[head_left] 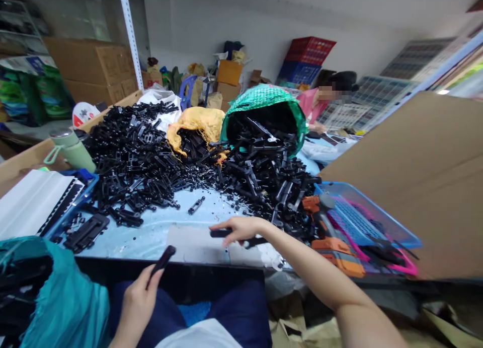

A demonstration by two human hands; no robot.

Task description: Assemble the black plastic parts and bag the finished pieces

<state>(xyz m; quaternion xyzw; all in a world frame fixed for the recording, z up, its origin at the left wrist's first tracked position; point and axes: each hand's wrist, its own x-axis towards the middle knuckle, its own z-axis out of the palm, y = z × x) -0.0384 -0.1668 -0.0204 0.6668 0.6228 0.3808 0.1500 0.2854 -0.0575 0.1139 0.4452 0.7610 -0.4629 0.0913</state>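
Observation:
Near the table's front edge, my left hand (141, 295) grips one end of a black plastic part (163, 260), which points up and to the right. My right hand (241, 229) is over the grey mat (184, 242), its fingers closed around a black piece (221, 232) that sticks out to the left. Another black part (255, 242) shows under my right wrist; whether I hold it cannot be told. A single small black part (196, 205) lies on the blue table top beyond the mat. Behind it rises a large heap of black parts (132, 156).
An orange power tool (335, 252) and a blue basket (362, 217) are on the right. A green sack (260, 98) and yellow sack (199, 121) spill parts. Left stand a bottle (73, 149) and teal sack (64, 292). A person (315, 103) is behind.

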